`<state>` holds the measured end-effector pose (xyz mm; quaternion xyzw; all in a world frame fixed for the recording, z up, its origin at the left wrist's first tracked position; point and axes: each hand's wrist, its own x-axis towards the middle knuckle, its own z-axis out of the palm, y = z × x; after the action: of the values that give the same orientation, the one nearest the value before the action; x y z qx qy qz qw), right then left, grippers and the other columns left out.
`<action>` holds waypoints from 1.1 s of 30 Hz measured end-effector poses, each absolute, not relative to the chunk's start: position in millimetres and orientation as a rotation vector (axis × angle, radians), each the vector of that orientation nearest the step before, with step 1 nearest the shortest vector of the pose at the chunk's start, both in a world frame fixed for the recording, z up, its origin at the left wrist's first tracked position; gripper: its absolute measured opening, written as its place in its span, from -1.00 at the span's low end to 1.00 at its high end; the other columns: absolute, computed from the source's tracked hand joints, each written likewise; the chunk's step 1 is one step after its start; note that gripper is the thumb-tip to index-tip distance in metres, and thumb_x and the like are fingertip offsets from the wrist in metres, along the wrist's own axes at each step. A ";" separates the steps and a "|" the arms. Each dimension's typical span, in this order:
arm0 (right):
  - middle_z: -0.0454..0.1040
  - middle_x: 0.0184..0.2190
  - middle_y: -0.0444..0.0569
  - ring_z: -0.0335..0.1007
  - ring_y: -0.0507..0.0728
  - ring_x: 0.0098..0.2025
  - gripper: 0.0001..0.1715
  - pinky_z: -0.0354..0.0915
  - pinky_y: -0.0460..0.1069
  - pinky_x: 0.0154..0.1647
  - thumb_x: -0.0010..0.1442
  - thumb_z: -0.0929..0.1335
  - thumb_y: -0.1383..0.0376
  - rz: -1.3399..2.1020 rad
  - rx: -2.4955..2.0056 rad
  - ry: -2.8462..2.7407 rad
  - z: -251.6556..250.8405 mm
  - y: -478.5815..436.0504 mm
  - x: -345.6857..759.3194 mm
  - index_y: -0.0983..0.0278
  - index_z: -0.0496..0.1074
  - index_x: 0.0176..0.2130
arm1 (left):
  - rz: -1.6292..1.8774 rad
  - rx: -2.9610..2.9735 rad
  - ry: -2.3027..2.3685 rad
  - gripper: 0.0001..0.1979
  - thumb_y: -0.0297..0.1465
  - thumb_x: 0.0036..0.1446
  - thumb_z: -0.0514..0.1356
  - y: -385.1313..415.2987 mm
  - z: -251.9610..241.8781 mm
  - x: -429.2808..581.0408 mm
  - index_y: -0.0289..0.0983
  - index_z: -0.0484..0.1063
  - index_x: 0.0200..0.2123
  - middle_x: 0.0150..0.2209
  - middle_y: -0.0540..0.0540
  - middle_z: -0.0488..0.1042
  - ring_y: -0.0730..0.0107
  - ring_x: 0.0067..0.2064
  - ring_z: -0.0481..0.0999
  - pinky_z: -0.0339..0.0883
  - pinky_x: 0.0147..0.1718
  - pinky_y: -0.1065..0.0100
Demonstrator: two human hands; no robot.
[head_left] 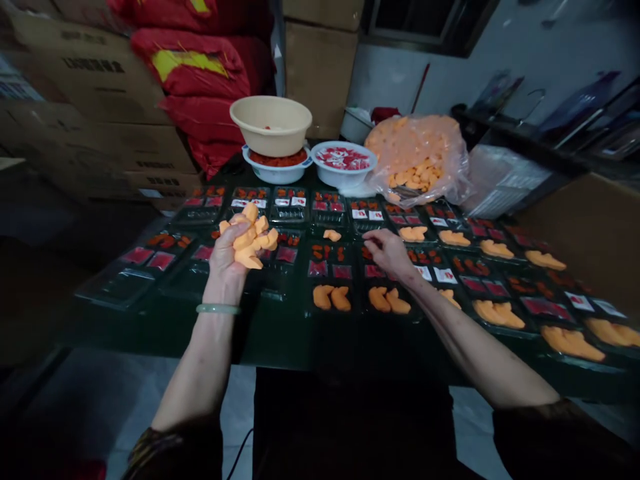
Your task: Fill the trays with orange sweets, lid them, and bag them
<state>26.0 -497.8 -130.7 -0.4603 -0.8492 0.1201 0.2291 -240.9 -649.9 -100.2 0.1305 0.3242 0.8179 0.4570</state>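
Dark table (pixel 125 333), trays (pixel 287 253) hidden behind L hand (pixel 227 257), orange pcs (pixel 249 240) gripped

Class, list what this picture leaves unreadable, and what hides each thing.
Head view:
How many orange curved pieces the left hand grips: fingers hide the count.
What lies beneath the right hand: the hand covers it.
Inside the beige plastic bowl: its wall hides most.
Print on the red-and-white packets in the round white bowl: too small.
End of the rightmost black plastic tray: cut off by the picture's edge.
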 end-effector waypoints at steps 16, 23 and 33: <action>0.49 -0.47 -0.10 0.44 0.03 -0.44 -0.83 0.21 -0.16 -0.52 0.10 0.32 0.31 0.552 -1.561 -2.320 -138.9 -444.3 -76.3 0.29 0.43 -0.25 | 1.973 0.282 0.781 -0.81 -0.59 -0.17 0.20 -648.0 -111.6 -256.5 -0.27 0.26 -0.46 -0.37 -0.02 0.42 0.36 -0.44 0.49 0.47 -0.53 0.27; 0.51 -0.28 0.11 0.47 0.14 -0.29 -0.73 0.31 -0.06 -0.38 0.16 0.22 0.33 0.454 -1.704 -2.168 -153.9 -422.1 -125.9 0.36 0.42 -0.18 | 1.849 0.291 0.684 -0.78 -0.57 -0.16 0.20 -646.1 -120.1 -245.4 -0.25 0.26 -0.41 -0.37 -0.03 0.41 0.36 -0.45 0.48 0.34 -0.65 0.44; 0.43 -0.18 0.07 0.35 0.13 -0.16 -0.68 0.26 0.02 -0.11 0.19 0.24 0.22 0.591 -1.103 -2.393 -124.8 -474.6 -124.2 0.30 0.40 -0.10 | 1.799 0.300 0.635 -0.76 -0.55 -0.22 0.25 -643.0 -129.1 -233.8 -0.25 0.28 -0.43 -0.33 -0.04 0.44 0.38 -0.41 0.48 0.43 -0.46 0.34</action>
<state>-124.2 -474.6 -124.8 -0.3984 -0.8648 0.2137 0.2186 -233.8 -643.0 -129.1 0.1276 0.2706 0.7660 0.5690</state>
